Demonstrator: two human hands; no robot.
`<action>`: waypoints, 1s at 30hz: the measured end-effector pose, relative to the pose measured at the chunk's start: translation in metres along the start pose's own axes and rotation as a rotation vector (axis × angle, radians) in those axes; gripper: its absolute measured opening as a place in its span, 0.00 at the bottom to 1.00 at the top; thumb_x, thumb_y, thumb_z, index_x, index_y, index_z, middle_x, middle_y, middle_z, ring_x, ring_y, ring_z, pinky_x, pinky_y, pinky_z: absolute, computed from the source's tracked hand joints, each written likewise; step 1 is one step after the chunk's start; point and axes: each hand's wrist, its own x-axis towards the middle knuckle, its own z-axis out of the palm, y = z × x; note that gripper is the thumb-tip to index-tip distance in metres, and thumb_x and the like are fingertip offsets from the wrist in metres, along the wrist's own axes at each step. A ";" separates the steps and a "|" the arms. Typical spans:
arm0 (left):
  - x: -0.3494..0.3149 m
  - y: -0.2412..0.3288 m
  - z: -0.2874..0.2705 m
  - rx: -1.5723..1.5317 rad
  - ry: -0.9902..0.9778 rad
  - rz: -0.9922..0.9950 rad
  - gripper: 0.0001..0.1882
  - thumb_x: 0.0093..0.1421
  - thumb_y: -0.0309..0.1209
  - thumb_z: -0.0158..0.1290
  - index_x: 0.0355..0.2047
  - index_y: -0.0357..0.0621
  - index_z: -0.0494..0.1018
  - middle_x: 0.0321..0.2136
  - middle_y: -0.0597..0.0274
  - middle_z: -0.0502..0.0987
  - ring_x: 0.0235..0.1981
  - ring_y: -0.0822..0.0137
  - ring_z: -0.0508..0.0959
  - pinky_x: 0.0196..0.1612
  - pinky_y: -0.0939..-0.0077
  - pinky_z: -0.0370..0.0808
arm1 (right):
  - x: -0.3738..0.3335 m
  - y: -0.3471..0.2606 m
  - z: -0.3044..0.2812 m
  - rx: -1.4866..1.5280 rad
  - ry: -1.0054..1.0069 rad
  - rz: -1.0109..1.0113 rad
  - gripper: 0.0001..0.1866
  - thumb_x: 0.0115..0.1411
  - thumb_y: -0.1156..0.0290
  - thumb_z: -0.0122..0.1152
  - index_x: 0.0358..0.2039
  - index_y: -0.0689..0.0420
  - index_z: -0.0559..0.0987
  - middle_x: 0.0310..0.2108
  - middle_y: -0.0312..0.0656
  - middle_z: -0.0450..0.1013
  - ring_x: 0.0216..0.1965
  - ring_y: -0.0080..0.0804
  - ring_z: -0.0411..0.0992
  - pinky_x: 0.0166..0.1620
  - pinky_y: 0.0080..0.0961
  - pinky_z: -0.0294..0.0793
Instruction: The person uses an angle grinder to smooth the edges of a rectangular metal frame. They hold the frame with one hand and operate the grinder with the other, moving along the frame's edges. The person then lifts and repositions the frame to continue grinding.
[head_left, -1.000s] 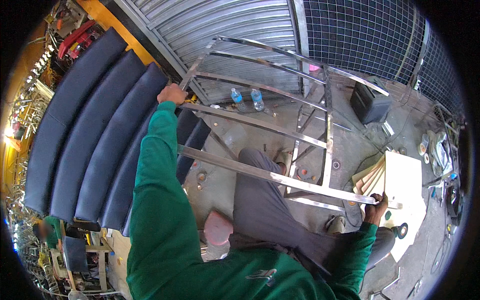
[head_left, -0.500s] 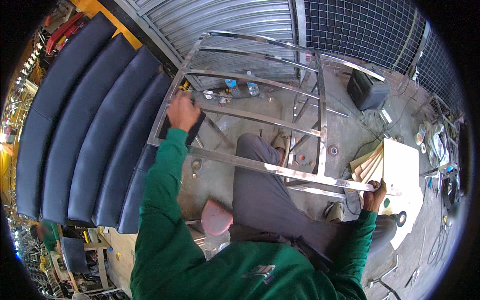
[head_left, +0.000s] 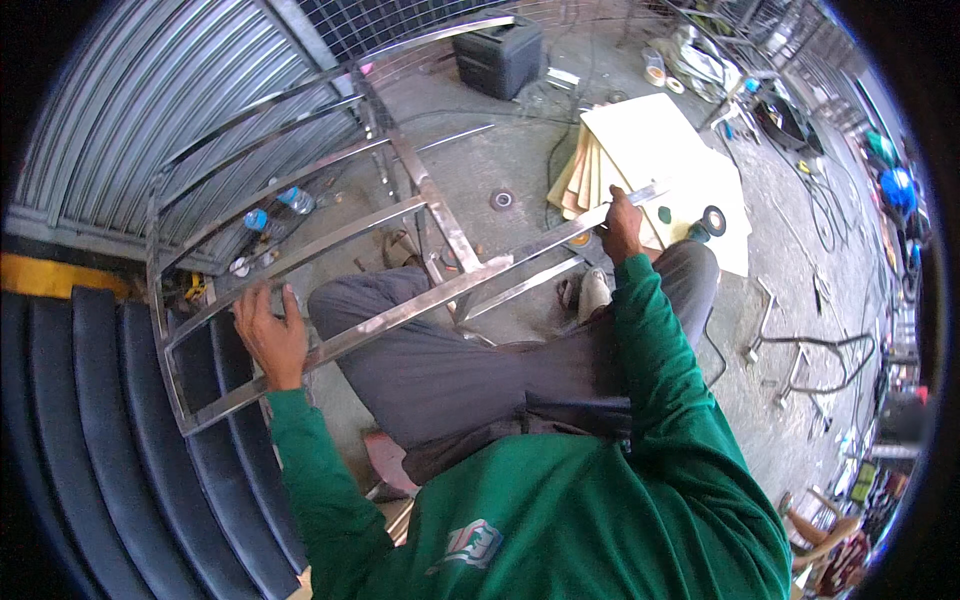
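A shiny metal frame (head_left: pixel 398 314) of square tubes with curved slats lies across in front of me, over my lap. My right hand (head_left: pixel 622 226) is closed round the right end of its near rail. At the frame's left end, my left hand (head_left: pixel 272 335) has its fingers stretched out. It is over the near rail, holding nothing; whether the palm touches the metal, I cannot tell. Long black padded cushions (head_left: pixel 105 420) stand side by side on the left, partly beneath the frame's left corner.
Cream boards (head_left: pixel 645 125) lie fanned out on the right, with a dark tape roll (head_left: pixel 713 220) near them. A black box (head_left: pixel 498 58) and water bottles (head_left: pixel 297 198) stand farther off. Bent metal tubes (head_left: pixel 825 345) lie on the floor to the right. A ribbed metal shutter (head_left: pixel 150 130) rises behind.
My view has swung right, so the scene sits farther left. My left hand, earlier closed at the frame's left side, has opened and come to the near rail. The right hand keeps its hold.
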 end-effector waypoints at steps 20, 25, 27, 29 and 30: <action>-0.021 0.277 0.055 -0.664 -0.455 0.448 0.16 0.63 0.37 0.64 0.25 0.43 0.71 0.19 0.53 0.75 0.20 0.53 0.77 0.24 0.58 0.70 | 0.151 -0.031 -0.311 -0.466 0.261 -0.158 0.27 0.64 0.51 0.66 0.48 0.64 0.78 0.29 0.45 0.75 0.29 0.33 0.73 0.33 0.35 0.75; -0.035 0.344 0.091 -0.699 -0.648 0.513 0.19 0.58 0.42 0.68 0.23 0.44 0.73 0.17 0.57 0.75 0.20 0.56 0.78 0.24 0.62 0.73 | 0.259 0.074 -0.364 -0.972 0.187 -0.193 0.47 0.56 0.35 0.66 0.54 0.72 0.74 0.41 0.61 0.76 0.42 0.50 0.76 0.45 0.43 0.76; -0.041 0.355 0.107 -0.685 -0.720 0.505 0.20 0.58 0.43 0.67 0.21 0.45 0.73 0.16 0.56 0.75 0.20 0.54 0.79 0.23 0.61 0.73 | 0.293 0.089 -0.361 -0.954 0.234 -0.202 0.57 0.49 0.28 0.68 0.53 0.78 0.72 0.47 0.66 0.76 0.49 0.55 0.77 0.51 0.43 0.76; -0.046 0.357 0.120 -0.628 -0.795 0.481 0.21 0.59 0.44 0.66 0.19 0.44 0.73 0.15 0.55 0.75 0.20 0.53 0.79 0.23 0.60 0.73 | 0.324 0.086 -0.353 -0.939 0.106 0.021 0.66 0.44 0.23 0.68 0.54 0.82 0.69 0.52 0.69 0.75 0.55 0.59 0.76 0.57 0.43 0.75; -0.049 0.357 0.127 -0.589 -0.831 0.469 0.22 0.60 0.45 0.65 0.18 0.44 0.72 0.15 0.54 0.75 0.20 0.52 0.80 0.23 0.58 0.74 | 0.336 0.093 -0.338 -1.125 0.366 -0.006 0.66 0.43 0.22 0.68 0.57 0.79 0.66 0.54 0.67 0.75 0.55 0.58 0.77 0.57 0.44 0.76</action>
